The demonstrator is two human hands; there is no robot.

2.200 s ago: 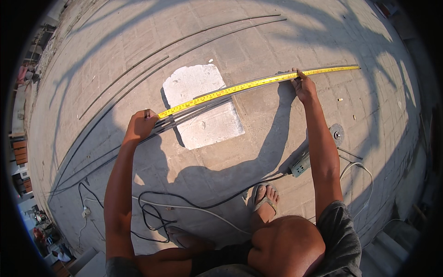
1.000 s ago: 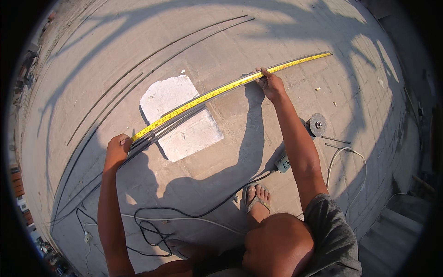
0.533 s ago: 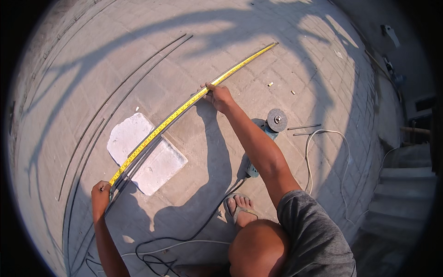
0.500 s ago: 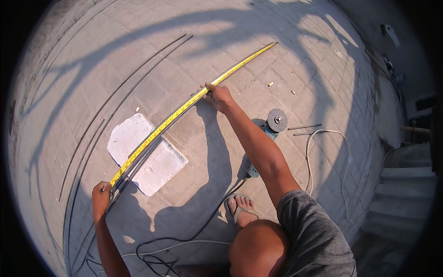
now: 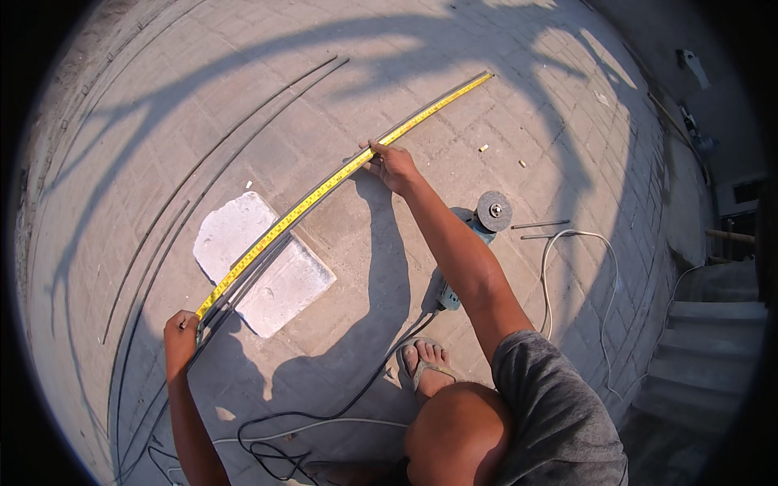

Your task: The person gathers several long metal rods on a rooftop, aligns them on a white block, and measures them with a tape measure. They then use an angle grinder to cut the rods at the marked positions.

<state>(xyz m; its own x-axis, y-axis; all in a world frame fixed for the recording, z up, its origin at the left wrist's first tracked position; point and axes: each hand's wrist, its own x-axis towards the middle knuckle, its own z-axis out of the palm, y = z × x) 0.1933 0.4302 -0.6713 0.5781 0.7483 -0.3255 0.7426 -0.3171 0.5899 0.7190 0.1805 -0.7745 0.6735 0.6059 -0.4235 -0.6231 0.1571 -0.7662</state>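
A yellow tape measure [image 5: 288, 219] stretches diagonally along a thin grey metal rod [image 5: 442, 100]. My left hand [image 5: 181, 332] is closed on the tape's near end, beside more grey rods [image 5: 253, 277]; the tape's case is mostly hidden. My right hand [image 5: 387, 166] grips tape and rod farther along, thumb on the tape, fingers beneath. The rods cross a white rough-edged block [image 5: 227, 231] lying on the paving. An angle grinder [image 5: 485, 223] with a grey disc lies partly hidden beyond my right forearm.
Long rods [image 5: 207, 155] lie on the paving left of the block. Short rod pieces [image 5: 541, 224] and a white cable [image 5: 612, 275] lie right of the grinder. A black cable [image 5: 356, 397] runs near my sandalled foot [image 5: 421, 364]. Concrete steps [image 5: 697, 340] and a wall are at the right.
The view has swung so the tape now runs more steeply, rising to the upper middle, and more of the steps shows. Both hands still grip the tape; lately they shifted very slightly.
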